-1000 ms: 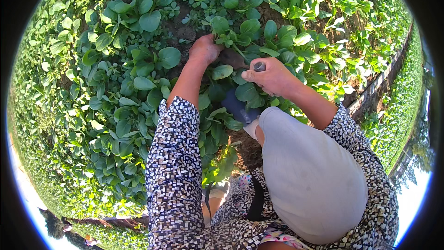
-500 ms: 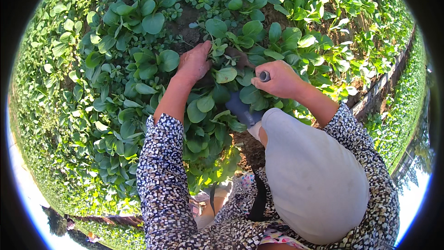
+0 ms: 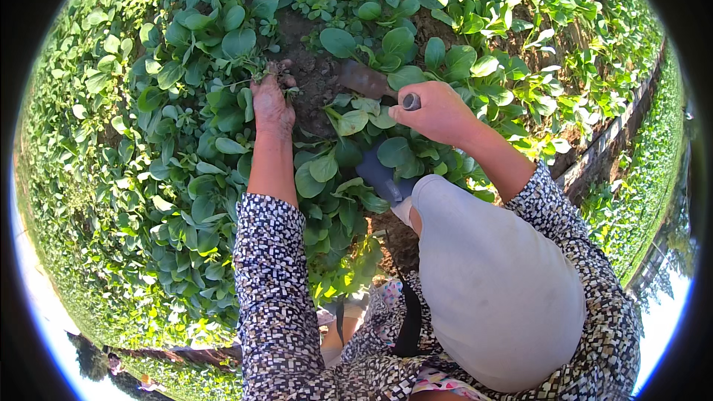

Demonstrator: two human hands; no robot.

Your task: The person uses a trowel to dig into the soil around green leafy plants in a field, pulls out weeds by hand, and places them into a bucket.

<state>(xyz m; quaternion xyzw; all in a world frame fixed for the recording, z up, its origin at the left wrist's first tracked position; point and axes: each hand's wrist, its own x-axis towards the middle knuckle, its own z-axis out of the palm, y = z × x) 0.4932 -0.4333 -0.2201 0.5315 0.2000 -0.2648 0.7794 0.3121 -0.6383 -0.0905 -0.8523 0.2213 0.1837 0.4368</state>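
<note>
My left hand [image 3: 272, 108] is closed around a small uprooted weed [image 3: 261, 71], whose thin stems and little leaves stick out past the soil-smeared fingers. My right hand [image 3: 440, 116] grips the round handle of a trowel-like hand tool. The tool's flat brown blade [image 3: 364, 79] points left and lies low over a patch of dark bare soil [image 3: 316, 96] between the two hands. Just below the blade grows a leafy green plant [image 3: 352, 122], with one yellowish leaf. Broad-leaved greens [image 3: 239, 43] surround both hands.
A dark blue-grey shoe [image 3: 382, 176] stands among the leaves below the blade. The pale cap [image 3: 497, 282] covers much of the lower right. A raised bed edge [image 3: 605, 145] runs along the right, with more green rows beyond it.
My left hand has pulled away to the left with the weed, uncovering bare soil. My right hand and the tool have shifted slightly left and up, and the blade now shows more fully.
</note>
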